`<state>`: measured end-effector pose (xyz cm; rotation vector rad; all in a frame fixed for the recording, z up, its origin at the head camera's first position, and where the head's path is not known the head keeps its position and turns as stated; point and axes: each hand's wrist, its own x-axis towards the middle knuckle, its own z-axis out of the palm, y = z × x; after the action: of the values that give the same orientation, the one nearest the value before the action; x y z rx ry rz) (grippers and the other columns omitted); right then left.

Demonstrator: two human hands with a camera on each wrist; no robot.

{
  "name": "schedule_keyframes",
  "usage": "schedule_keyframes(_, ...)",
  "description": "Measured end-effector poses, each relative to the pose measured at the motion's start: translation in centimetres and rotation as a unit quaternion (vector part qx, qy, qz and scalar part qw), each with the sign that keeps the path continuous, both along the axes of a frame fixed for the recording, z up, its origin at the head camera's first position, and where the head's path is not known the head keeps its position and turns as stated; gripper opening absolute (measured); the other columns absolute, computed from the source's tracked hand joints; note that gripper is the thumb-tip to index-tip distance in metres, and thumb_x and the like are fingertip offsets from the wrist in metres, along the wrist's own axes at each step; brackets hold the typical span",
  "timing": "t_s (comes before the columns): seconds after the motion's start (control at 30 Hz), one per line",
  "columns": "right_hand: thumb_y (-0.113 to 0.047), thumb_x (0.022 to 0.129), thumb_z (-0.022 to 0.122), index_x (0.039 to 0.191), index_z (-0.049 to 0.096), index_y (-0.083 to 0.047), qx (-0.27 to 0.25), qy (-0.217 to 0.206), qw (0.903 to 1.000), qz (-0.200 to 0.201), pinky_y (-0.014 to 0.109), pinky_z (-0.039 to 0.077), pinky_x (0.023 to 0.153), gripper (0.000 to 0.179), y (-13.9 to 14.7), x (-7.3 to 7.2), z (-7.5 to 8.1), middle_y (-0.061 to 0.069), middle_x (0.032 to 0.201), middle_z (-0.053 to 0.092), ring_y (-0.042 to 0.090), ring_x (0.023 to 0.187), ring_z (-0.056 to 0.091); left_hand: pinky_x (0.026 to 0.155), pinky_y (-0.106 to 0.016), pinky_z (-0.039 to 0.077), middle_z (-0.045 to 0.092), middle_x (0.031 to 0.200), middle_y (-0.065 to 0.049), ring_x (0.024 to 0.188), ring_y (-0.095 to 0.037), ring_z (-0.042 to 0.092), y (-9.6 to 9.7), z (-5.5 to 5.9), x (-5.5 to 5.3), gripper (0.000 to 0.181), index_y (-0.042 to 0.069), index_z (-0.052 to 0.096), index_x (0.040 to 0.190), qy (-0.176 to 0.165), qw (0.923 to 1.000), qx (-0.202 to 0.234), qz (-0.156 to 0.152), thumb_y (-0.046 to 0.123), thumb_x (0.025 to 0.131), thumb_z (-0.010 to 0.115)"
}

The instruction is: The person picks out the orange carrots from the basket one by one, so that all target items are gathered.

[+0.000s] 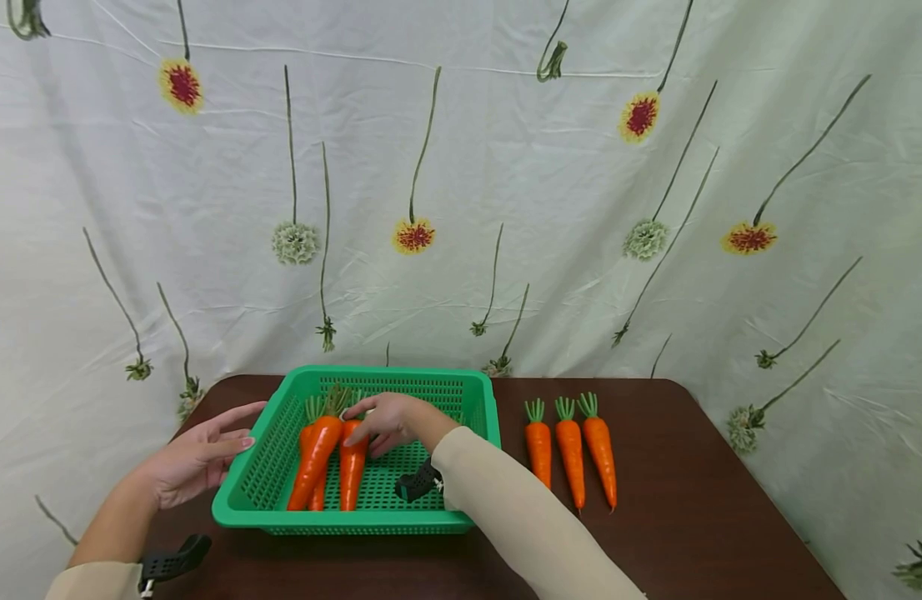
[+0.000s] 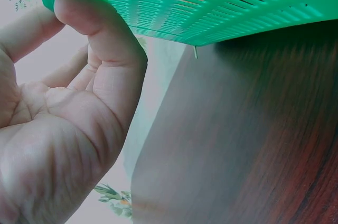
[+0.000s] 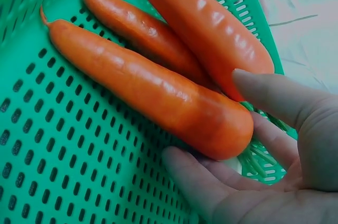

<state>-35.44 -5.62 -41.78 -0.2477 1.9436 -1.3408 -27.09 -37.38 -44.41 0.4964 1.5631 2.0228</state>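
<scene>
A green perforated basket (image 1: 356, 518) stands on the table with three orange carrots in it, tops toward the far side. My right hand (image 1: 389, 421) reaches in over the top of the rightmost carrot (image 3: 153, 94). Its fingers are spread around that carrot's leafy end. The right thumb (image 3: 274, 89) lies against the neighbouring larger carrot (image 3: 206, 28), while the forefinger (image 3: 195, 174) lies along the near carrot's other side. A third carrot (image 3: 140, 28) sits partly beneath the larger one. My left hand (image 1: 198, 458) holds the basket's left rim, thumb and fingertips at its edge.
Three more carrots (image 1: 569, 454) lie side by side on the dark brown table (image 1: 694, 483), right of the basket. Behind the table hangs a white cloth (image 1: 551, 192) printed with flowers. My right sleeve (image 1: 521, 517) crosses the basket's near right corner.
</scene>
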Motion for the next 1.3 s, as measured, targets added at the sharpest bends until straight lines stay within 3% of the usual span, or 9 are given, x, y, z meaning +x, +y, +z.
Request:
schedule_keyframes(0.4,0.006,0.085,0.079,0.116,0.074,-0.013,-0.003,0.0,0.9995,-0.03,0.054,0.06,0.093,0.037,0.3,0.1,0.3,0.014,0.1,0.071,0.033,0.088,0.073,0.096,-0.049,0.058,0.068,0.135,-0.003,0.115,-0.026,0.072,0.2,0.1,0.2,0.053,0.036,0.036,0.151,0.002,1.0,0.005,0.0,0.002,0.112,0.031)
schedule_keyframes(1.07,0.007,0.084,0.078,0.12,0.072,-0.01,-0.021,0.041,0.9959,-0.078,0.052,0.063,0.084,0.041,1.8,0.7,0.5,0.015,0.095,0.071,0.032,0.08,0.073,0.095,-0.047,0.059,0.067,0.134,-0.002,0.114,-0.025,0.072,0.1,-0.1,0.2,0.054,0.034,0.035,0.153,0.017,0.9998,0.011,0.005,0.0,0.111,0.031)
schedule_keyframes(1.3,0.005,0.086,0.078,0.131,0.068,-0.011,-0.04,0.031,0.9961,-0.073,0.054,0.062,0.089,0.048,2.6,0.6,1.1,0.015,0.097,0.071,0.031,0.084,0.074,0.095,-0.047,0.059,0.068,0.134,-0.003,0.114,-0.025,0.073,0.0,-0.2,0.2,0.055,0.034,0.033,0.154,0.015,0.9998,0.011,0.001,0.0,0.111,0.031)
